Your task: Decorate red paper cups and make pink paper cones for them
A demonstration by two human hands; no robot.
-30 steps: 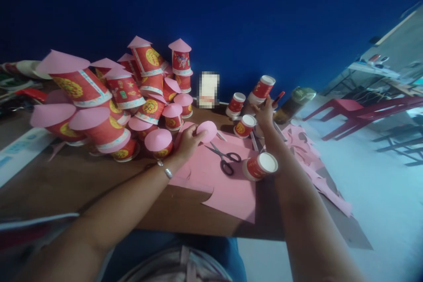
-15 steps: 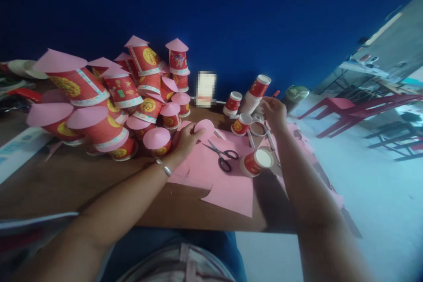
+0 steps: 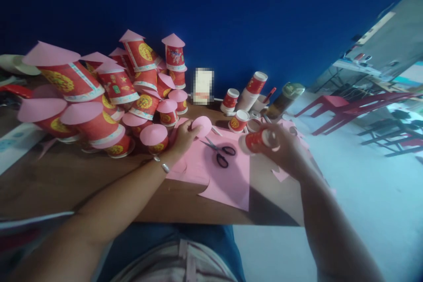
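My left hand (image 3: 185, 135) pinches the edge of a small pink paper cone (image 3: 202, 127) over the sheets. On the right, my right hand (image 3: 287, 147) is wrapped round a red paper cup (image 3: 257, 142) with white ends, tilted on its side above the table. Black-handled scissors (image 3: 219, 150) lie partly spread on a pink paper sheet (image 3: 231, 185) between my hands. Close behind the held cup stands another red cup (image 3: 239, 120). Many red cups capped with pink cones, such as this small lantern (image 3: 153, 137), are piled beside my left hand.
A tall stack of cups (image 3: 254, 90) and a single red cup (image 3: 230, 98) stand near the blue wall. A jar (image 3: 287, 99) is at the table's right end. Pink scraps (image 3: 280, 174) lie on the right. Red plastic chairs (image 3: 343, 112) stand on the floor beyond.
My right hand has come from the back right of the table toward me and taken hold of the red cup, which is now lifted and tilted. My left hand keeps the pink cone.
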